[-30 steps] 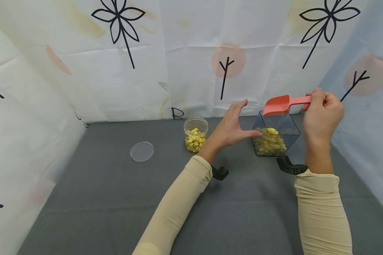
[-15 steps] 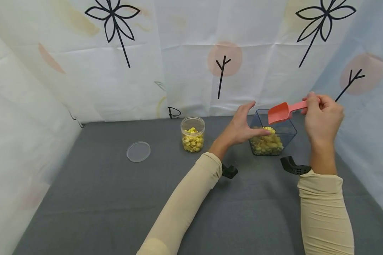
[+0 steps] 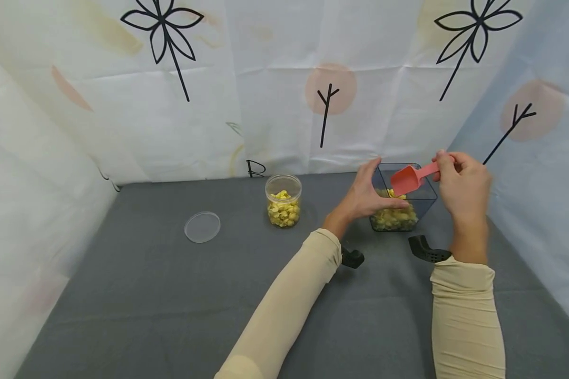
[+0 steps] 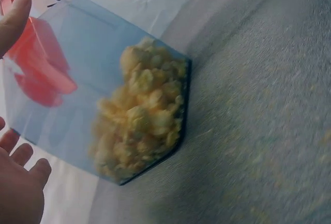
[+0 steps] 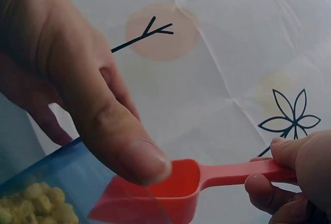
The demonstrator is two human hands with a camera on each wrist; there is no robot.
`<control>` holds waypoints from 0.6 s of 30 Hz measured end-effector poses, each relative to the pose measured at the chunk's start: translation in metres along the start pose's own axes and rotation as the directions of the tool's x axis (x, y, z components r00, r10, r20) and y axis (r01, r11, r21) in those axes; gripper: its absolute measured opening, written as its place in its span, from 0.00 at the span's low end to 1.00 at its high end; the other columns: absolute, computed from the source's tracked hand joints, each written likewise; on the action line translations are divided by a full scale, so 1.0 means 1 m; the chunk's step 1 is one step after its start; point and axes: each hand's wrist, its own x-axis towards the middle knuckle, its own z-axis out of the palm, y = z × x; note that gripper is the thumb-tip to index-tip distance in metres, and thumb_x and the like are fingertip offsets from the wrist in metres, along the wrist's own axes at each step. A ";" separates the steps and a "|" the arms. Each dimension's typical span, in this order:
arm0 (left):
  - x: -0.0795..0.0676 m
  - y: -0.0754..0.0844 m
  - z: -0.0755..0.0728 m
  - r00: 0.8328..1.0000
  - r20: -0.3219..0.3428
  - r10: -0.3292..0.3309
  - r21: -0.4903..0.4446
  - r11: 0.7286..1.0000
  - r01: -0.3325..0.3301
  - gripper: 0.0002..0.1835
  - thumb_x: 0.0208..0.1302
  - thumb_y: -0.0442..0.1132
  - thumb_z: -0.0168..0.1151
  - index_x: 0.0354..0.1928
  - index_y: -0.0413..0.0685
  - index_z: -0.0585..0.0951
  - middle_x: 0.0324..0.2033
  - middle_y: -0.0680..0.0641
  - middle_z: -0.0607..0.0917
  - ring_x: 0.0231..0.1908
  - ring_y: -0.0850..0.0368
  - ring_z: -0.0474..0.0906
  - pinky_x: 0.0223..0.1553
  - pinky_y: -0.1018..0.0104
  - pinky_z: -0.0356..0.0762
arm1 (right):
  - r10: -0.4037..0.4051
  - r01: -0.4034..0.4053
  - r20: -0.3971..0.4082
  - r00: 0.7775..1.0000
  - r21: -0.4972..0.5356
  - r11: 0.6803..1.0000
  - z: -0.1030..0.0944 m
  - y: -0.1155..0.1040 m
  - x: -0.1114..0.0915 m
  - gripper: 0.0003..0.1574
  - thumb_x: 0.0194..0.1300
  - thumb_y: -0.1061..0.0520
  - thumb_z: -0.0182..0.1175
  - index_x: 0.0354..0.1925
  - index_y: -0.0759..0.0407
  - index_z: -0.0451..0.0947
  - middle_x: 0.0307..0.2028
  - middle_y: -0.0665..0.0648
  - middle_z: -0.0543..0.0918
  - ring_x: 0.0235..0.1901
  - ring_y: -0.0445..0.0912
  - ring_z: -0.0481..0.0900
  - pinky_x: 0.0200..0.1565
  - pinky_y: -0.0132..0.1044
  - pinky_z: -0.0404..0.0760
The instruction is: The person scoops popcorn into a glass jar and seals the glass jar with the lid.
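A clear square bin point(image 3: 419, 210) with popcorn point(image 4: 142, 110) in its lower part stands on the table at the right. My left hand point(image 3: 360, 196) is spread at the bin's left side, its thumb straight across the near side in the head view. Whether it touches the walls, I cannot tell. My right hand point(image 3: 466, 184) holds a coral-pink scoop point(image 3: 406, 180) by the handle, with the bowl over the bin's opening. In the right wrist view the scoop's bowl point(image 5: 178, 180) appears without popcorn, partly hidden by the left thumb point(image 5: 142, 162).
A round clear jar point(image 3: 283, 202) without its lid, partly filled with popcorn, stands left of the bin. Farther left a clear round lid point(image 3: 202, 227) lies flat on the grey tabletop point(image 3: 170, 295). Printed white cloth point(image 3: 265, 105) hangs behind and at both sides.
My left hand has moved right to the bin's side. The right hand has lowered the scoop and tilted its bowl down toward the bin's opening.
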 end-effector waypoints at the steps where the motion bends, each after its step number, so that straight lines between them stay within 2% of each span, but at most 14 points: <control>1: 0.001 -0.001 0.002 1.000 -0.002 -0.001 -0.009 1.000 0.001 0.63 0.50 0.57 0.81 0.82 0.67 0.49 0.81 0.56 0.53 0.78 0.56 0.57 0.72 0.52 0.69 | 0.006 -0.006 0.003 1.000 -0.006 1.000 0.001 0.001 -0.001 0.33 0.77 0.34 0.47 0.53 0.56 0.85 0.15 0.21 0.66 0.18 0.35 0.61 0.22 0.30 0.61; 10: 0.002 0.000 0.008 1.000 -0.003 -0.005 -0.070 0.998 0.005 0.61 0.53 0.56 0.79 0.82 0.68 0.49 0.81 0.59 0.51 0.79 0.58 0.54 0.73 0.51 0.68 | 0.019 -0.019 -0.017 1.000 0.010 1.000 0.006 0.010 -0.006 0.34 0.77 0.33 0.47 0.54 0.56 0.84 0.17 0.24 0.67 0.24 0.36 0.65 0.25 0.30 0.63; 18: 0.004 0.000 0.010 0.999 -0.004 -0.043 -0.078 0.996 0.043 0.59 0.53 0.55 0.79 0.81 0.68 0.51 0.80 0.57 0.54 0.77 0.55 0.59 0.71 0.52 0.71 | -0.083 0.086 -0.064 0.994 0.032 0.996 0.014 0.018 -0.008 0.31 0.77 0.36 0.51 0.50 0.59 0.86 0.18 0.23 0.66 0.21 0.33 0.62 0.25 0.27 0.61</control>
